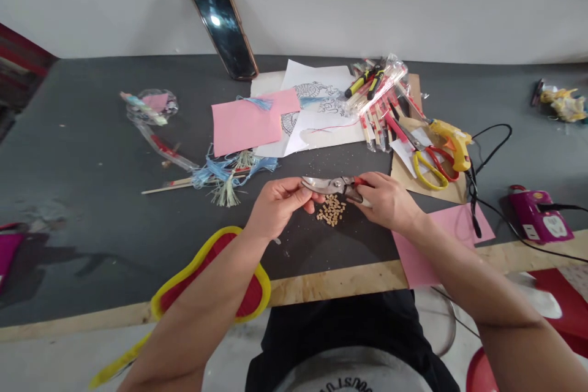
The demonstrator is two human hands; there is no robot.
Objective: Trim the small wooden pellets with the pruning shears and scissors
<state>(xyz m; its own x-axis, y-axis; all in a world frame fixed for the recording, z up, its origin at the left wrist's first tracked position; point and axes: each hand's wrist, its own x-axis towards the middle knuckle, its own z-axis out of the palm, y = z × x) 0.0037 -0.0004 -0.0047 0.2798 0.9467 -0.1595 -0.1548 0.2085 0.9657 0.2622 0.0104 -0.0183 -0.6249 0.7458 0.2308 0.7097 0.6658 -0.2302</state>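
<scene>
My right hand is closed around the handles of a pair of pruning shears, whose metal jaws point left. At the jaw tip, my left hand is closed in a pinch; whatever lies between the fingers is too small or hidden to make out. Just below the shears, between both hands, lies a small heap of short, light wooden pieces on the dark table. Blue and pale green tassels and thin sticks lie beyond my left hand.
Behind my hands are pink paper, dragon-printed sheets, bagged sticks and pliers. Scissors and a yellow glue gun with a cable lie right. A phone leans on the wall. A red-yellow padded shape overhangs the front edge.
</scene>
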